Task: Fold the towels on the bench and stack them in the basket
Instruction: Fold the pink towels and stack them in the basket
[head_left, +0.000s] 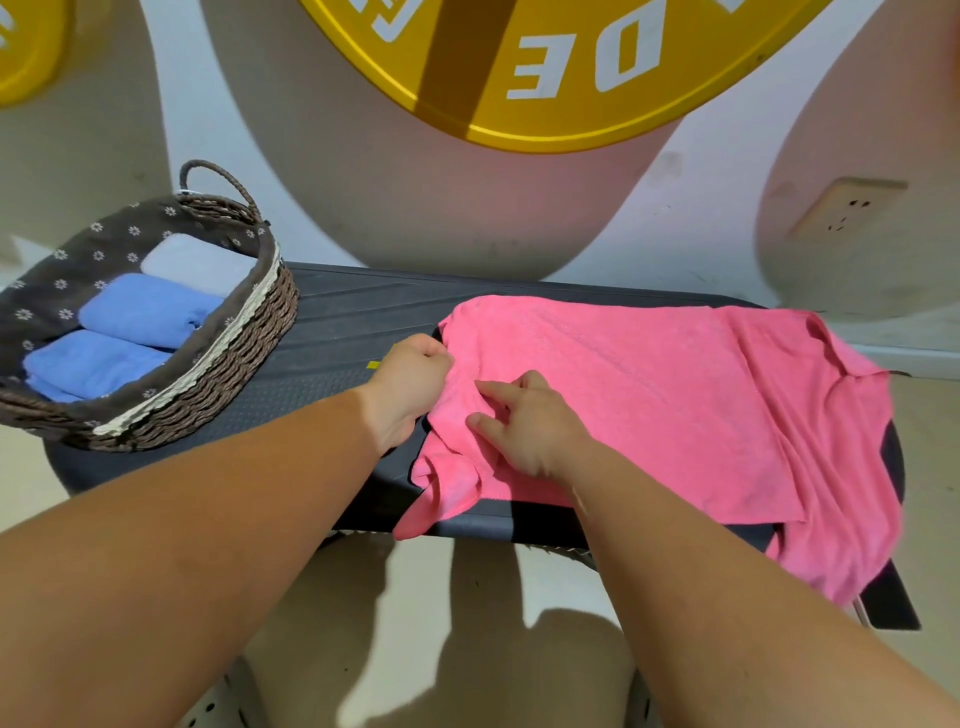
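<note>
Step in hand, by the look of it: straightening the towel (649, 395) ahead of a first fold, none made yet. Pink, single layer, spread over the right half of the bench (337, 322); right end hanging off the bench end, near-left corner rumpled and drooping over the front edge. Left grip (410, 384) at the towel's left edge, fingers curled tight into a fist, seemingly clamped on the hem, fingertips hidden. Right grip (524, 426) just beside it, on the cloth near the rumpled corner, fingers bent, thumb and forefinger apart with a ridge of cloth between; true pinch or mere press, cannot tell. Basket (234, 364) at the left end of the bench, well apart from the towel, holding three folded towels (145, 309) side by side: two blue, one pale grey at the back. Bare lining along the basket's left side, probably room for one more. Task well along, judging by that: three in, one on the bench, no other loose towel in view. Next: pull the left edge taut and flat, tidy the drooping corner, then take both left corners and carry them across toward the right end. Caution over the overhang at right: likely to slide off under an uneven tug, so haul it onto the bench first.
</note>
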